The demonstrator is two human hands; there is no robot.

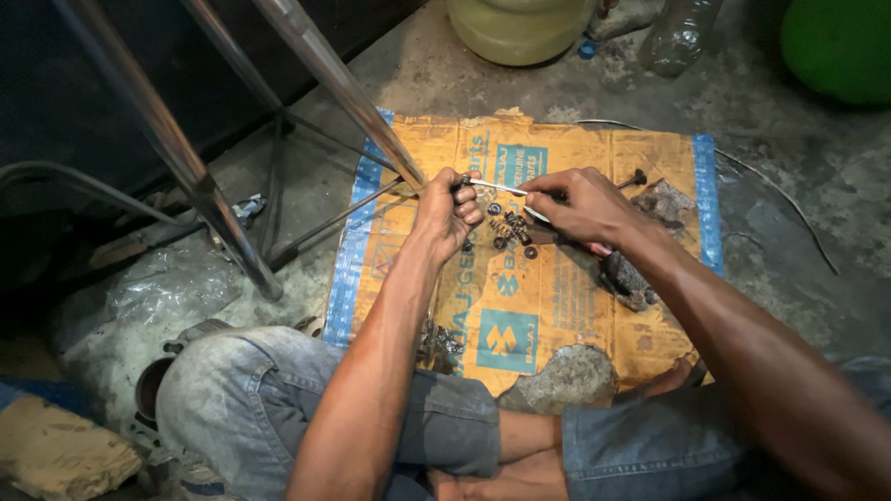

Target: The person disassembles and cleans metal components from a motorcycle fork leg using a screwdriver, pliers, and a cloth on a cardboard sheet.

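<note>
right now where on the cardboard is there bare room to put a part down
The flattened orange cardboard sheet is bare along its far edge and in the near left part beside the left forearm. Crowded: under the left hand and right hand, where small dark springs and nuts lie, and by the grey stones.

Two hands, the left hand [445, 211] and the right hand [577, 204], are sharing one thin metal rod [497, 188]. One orange cardboard sheet [594, 148] is lying below, several small bolts [509, 232] are sitting on it, and three grey stones [566, 378] are weighing it down.
</note>
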